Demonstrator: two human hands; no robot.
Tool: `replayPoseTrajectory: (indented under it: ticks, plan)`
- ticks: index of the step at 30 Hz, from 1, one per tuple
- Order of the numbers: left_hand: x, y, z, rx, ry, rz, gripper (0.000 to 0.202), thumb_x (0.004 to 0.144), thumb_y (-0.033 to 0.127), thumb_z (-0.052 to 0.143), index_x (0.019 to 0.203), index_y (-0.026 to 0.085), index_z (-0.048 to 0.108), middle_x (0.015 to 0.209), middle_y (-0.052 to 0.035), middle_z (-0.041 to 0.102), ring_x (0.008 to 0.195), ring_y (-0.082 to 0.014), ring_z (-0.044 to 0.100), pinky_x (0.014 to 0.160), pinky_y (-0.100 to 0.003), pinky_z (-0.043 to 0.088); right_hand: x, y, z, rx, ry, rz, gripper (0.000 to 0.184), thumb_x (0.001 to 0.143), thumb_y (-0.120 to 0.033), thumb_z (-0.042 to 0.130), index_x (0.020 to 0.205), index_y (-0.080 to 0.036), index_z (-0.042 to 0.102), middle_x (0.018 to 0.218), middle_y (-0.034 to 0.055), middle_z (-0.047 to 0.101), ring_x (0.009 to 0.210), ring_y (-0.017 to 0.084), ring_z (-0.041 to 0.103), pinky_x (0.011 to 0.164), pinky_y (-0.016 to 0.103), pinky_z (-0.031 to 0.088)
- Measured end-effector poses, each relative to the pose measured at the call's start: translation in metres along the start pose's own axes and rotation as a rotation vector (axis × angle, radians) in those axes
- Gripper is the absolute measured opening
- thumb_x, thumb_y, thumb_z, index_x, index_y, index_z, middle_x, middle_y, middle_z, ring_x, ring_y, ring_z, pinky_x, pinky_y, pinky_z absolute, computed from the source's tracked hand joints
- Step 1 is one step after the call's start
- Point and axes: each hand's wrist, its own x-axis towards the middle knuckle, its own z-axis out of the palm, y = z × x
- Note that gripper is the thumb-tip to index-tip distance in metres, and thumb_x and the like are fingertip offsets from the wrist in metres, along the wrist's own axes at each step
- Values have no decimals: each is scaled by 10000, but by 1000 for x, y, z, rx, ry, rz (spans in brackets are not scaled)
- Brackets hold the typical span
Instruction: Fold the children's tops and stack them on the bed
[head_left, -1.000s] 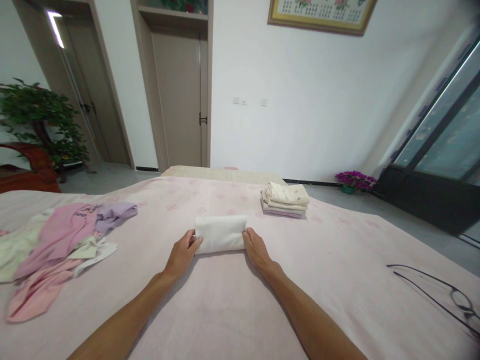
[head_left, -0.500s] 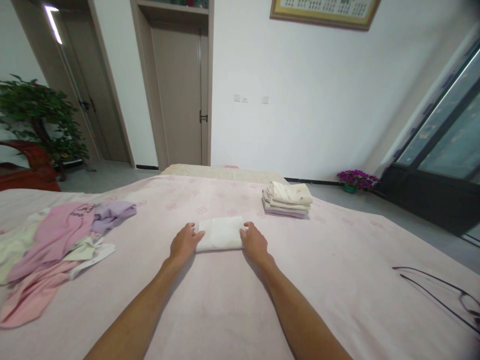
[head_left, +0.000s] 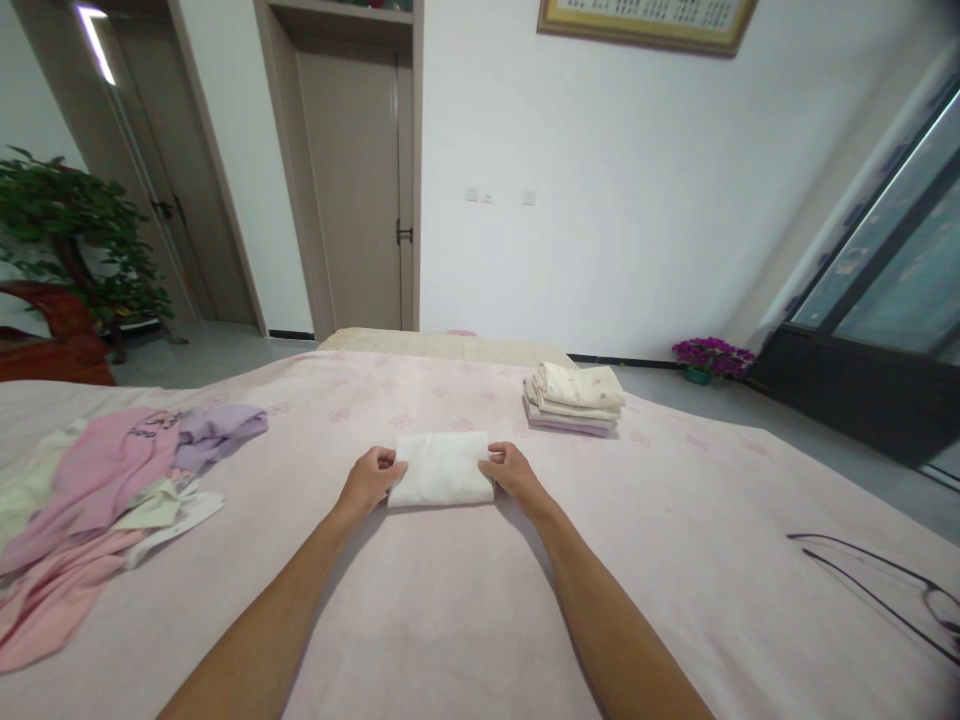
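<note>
A white folded cloth (head_left: pixel 441 470), shaped like a flat rectangle, is between my two hands over the pink bedspread (head_left: pixel 435 600). My left hand (head_left: pixel 369 478) pinches its left edge, thumb on top and fingers behind. On the opposite edge, my right hand (head_left: pixel 514 472) grips in the same way. Whether the cloth lies flat or is slightly lifted I cannot tell. Beyond my right hand sits a neat stack of folded clothes (head_left: pixel 574 398), cream on top and lilac at the bottom.
A loose heap of pink, lilac and pale clothes (head_left: pixel 112 480) lies at the left. Eyeglasses (head_left: pixel 877 575) rest near the right edge of the bed. Past the bed stand a closed door (head_left: pixel 352 180), a leafy plant (head_left: pixel 75 230) and purple flowers (head_left: pixel 712 355).
Both hands have closed onto the side edges of the white cloth, which now appears slightly wider. My view has shifted a little; the stack and glasses stay in place.
</note>
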Motion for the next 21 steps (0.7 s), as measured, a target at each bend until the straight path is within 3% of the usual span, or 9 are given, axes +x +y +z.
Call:
replayPoseTrajectory:
  ticks: [3, 6, 9, 12, 16, 19, 21]
  plan:
    - [-5, 11, -3, -163, 6, 61, 544, 785, 438, 587, 1230, 139, 492, 1043, -96, 676, 732, -169, 648, 563, -255, 472, -1, -7, -2, 130, -11, -117, 485, 666, -249, 664, 1142, -164, 631, 932, 50, 674, 740, 166, 596, 669, 270, 462]
    - [-8, 23, -10, -259, 75, 242, 659, 735, 359, 649, 1332, 168, 446, 1028, -50, 664, 703, -141, 596, 609, -255, 477, -2, -18, -9, -26, 128, -311, 391, 687, -221, 606, 1072, -170, 655, 988, 54, 654, 749, 163, 575, 713, 284, 477]
    - [-10, 27, -17, -61, 149, 466, 422, 732, 250, 628, 1151, 202, 607, 984, -30, 659, 815, -169, 588, 749, -286, 481, -8, -21, -16, -223, 225, -503, 311, 730, -184, 558, 1028, -197, 643, 1057, 76, 623, 929, 206, 577, 812, 307, 480]
    - [-15, 18, -21, 213, 85, 632, 186, 745, 156, 565, 893, 225, 655, 926, -33, 656, 914, -209, 580, 831, -321, 462, -20, -14, -22, -381, 86, -556, 308, 731, -115, 508, 990, -217, 639, 1069, 70, 614, 1009, 210, 565, 836, 295, 470]
    - [-20, 1, -23, 376, -30, 700, 260, 717, 50, 481, 797, 236, 644, 856, -34, 643, 894, -218, 569, 804, -328, 458, -30, -3, -27, -512, -74, -525, 337, 689, -49, 463, 895, -227, 662, 987, 34, 640, 950, 187, 577, 857, 276, 451]
    - [-26, 2, -27, 366, 33, 702, 312, 704, 17, 428, 799, 228, 639, 860, -39, 647, 904, -219, 573, 828, -338, 461, -30, -3, -27, -520, 1, -549, 336, 669, -30, 465, 845, -221, 678, 961, 38, 665, 990, 197, 578, 941, 305, 431]
    - [-32, 11, -28, 335, 84, 731, 319, 736, 24, 420, 857, 217, 643, 927, -48, 659, 954, -221, 578, 885, -348, 459, -30, -7, -24, -489, 66, -577, 334, 723, -51, 473, 908, -220, 693, 1018, 48, 683, 1043, 203, 580, 994, 331, 418]
